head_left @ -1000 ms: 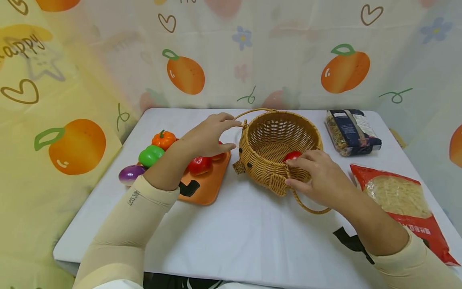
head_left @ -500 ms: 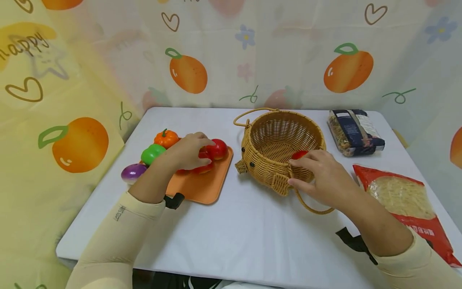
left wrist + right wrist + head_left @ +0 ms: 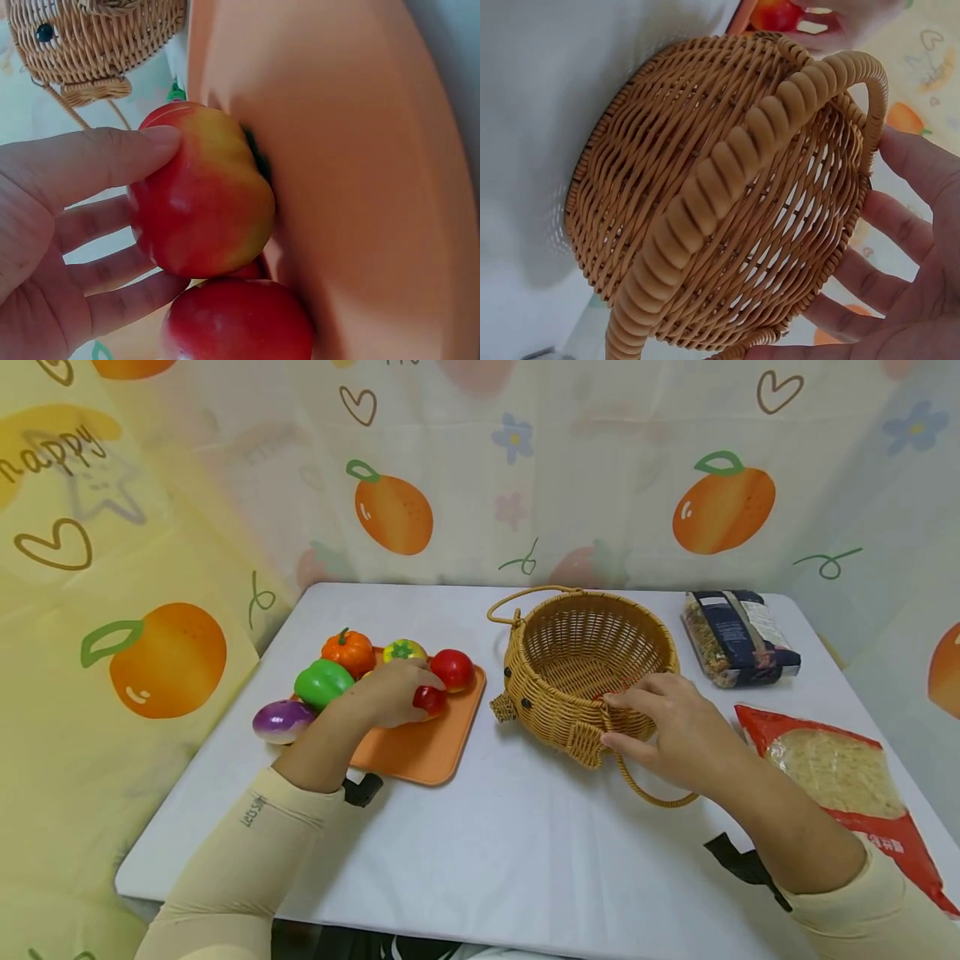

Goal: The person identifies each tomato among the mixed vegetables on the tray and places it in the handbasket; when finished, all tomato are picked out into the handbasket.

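On white tablecloth (image 3: 510, 860); pinching red-yellow fruit (image 3: 202, 195) over orange tray (image 3: 408, 756) with left hand (image 3: 390, 693); gripping wicker basket (image 3: 547, 714) by rim with right hand (image 3: 671, 727).

Basket (image 3: 551, 718): woven wicker, rough, ribbed
Red-yel. fruit (image 3: 210, 195): smooth, glossy, plast.-like
Tray (image 3: 408, 756): smooth, mostly matt, plast.-like
Bench cover (image 3: 495, 877): cloth, matt, lt. creases
Red bag (image 3: 832, 768): shiny plast. film, crinkled
Sleeves (image 3: 217, 860): matt cloth

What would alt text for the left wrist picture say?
A person's left hand holds a red-and-yellow fruit between thumb and fingers. An orange tray fills much of the right side; a redder fruit shows just below in the frame, and part of a wicker basket at the upper left.
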The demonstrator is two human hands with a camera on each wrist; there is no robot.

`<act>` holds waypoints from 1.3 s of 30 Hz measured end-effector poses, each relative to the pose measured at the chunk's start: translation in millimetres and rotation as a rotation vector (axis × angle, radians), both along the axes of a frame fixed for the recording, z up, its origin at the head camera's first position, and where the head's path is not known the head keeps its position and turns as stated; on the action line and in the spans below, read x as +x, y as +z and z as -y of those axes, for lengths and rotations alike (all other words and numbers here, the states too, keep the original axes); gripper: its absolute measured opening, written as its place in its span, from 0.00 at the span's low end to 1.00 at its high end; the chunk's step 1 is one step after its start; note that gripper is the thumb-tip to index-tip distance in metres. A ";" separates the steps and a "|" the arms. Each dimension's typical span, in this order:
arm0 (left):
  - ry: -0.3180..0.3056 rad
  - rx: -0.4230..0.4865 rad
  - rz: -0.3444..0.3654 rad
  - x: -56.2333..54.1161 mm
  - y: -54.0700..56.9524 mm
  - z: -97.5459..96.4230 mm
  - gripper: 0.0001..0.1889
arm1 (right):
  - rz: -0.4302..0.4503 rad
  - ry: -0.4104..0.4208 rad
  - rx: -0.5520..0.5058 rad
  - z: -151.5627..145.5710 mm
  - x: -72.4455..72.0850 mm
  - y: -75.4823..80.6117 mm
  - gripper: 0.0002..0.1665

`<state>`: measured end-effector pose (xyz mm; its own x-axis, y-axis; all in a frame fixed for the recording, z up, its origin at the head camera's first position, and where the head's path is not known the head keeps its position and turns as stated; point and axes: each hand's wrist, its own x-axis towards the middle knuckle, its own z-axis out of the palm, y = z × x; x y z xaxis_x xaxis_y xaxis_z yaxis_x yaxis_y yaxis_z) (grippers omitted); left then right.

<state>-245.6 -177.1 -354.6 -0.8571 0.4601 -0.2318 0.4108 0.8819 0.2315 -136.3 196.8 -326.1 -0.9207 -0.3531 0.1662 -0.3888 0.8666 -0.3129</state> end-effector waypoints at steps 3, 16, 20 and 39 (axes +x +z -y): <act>-0.007 0.001 -0.024 2.1 -0.2 -0.5 0.24 | 0.004 -0.002 0.000 -0.5 0.5 1.0 0.27; -0.082 0.030 -0.081 7.3 3.2 5.0 0.24 | 0.008 0.009 0.006 -0.3 -0.3 -0.7 0.28; -0.089 0.056 -0.080 8.1 11.8 4.3 0.25 | 0.017 0.005 0.011 -0.2 0.1 0.5 0.29; -0.252 0.135 -0.250 4.6 79.4 -30.0 0.20 | 0.036 -0.010 -0.001 0.4 1.6 -0.2 0.29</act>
